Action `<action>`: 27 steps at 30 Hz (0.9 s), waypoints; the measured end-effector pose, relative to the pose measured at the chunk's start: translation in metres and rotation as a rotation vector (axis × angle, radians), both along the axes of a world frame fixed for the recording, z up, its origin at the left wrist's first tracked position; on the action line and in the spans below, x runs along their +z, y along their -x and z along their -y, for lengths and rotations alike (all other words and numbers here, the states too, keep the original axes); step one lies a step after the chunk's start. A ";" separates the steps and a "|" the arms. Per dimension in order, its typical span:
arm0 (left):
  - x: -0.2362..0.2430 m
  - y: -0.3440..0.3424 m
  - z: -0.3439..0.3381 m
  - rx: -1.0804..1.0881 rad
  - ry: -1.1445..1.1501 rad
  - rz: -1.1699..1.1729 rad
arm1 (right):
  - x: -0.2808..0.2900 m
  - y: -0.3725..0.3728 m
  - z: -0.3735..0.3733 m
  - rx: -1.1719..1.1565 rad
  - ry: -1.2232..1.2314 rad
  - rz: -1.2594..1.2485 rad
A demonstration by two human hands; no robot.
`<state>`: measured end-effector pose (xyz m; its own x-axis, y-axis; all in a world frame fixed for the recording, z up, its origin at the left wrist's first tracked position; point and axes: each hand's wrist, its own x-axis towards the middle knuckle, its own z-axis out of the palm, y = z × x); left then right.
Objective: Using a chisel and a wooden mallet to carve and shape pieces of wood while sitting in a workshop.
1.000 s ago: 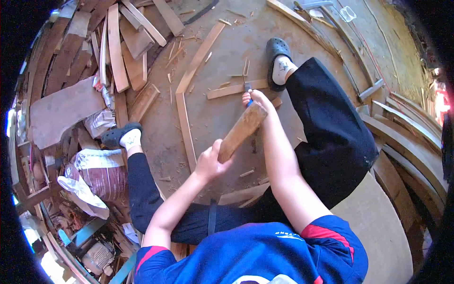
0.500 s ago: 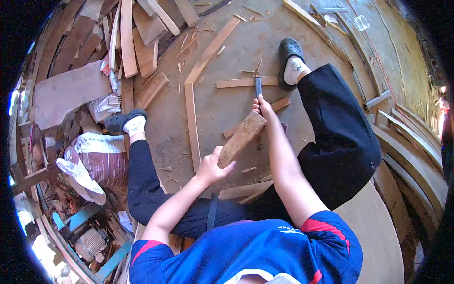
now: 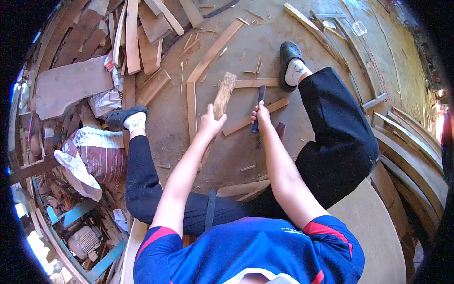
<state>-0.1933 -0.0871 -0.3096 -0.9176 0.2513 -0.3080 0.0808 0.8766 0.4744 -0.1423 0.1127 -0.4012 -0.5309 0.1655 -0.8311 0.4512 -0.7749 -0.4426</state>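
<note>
My left hand (image 3: 211, 124) is closed round a rough-faced wooden strip (image 3: 224, 92), which stands tilted, its far end leaning right. In my right hand (image 3: 263, 114) is a chisel (image 3: 262, 93), its flat dark blade pointing away from me. A bit of blue handle shows below the fist. The blade and the strip are apart. Beneath the hands, short wooden pieces lie on the floor: one pale batten (image 3: 255, 83) just past the blade and another short piece (image 3: 239, 127) between the hands. A dark brown wooden piece (image 3: 281, 129) is beside my right wrist.
A long angled wooden piece (image 3: 191, 106) lies left of centre. Stacked boards (image 3: 135, 38) fill the far left, above a white-and-brown sack (image 3: 101, 154) and a motor (image 3: 86, 242). Curved timbers (image 3: 411, 165) lie at the right. Splinters are scattered over the floor (image 3: 265, 42).
My left hand has swung the wooden strip away from my right hand, to the left and more upright. My right hand has shifted slightly toward me with the chisel.
</note>
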 end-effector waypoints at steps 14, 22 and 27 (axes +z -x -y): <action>-0.011 0.008 0.046 -0.174 0.317 -0.081 | -0.005 0.020 -0.081 0.213 -0.580 0.005; -0.008 -0.006 0.056 -0.110 0.285 -0.061 | 0.019 0.055 -0.090 0.540 -1.203 0.435; -0.006 -0.009 0.052 -0.080 0.293 -0.014 | 0.028 0.040 -0.104 0.516 -1.259 0.512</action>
<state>-0.1845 -0.1389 -0.3155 -0.9034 0.2248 -0.3652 0.1596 0.9667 0.2002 -0.1823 0.2171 -0.3734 -0.4513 0.8001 -0.3951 0.8683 0.2916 -0.4012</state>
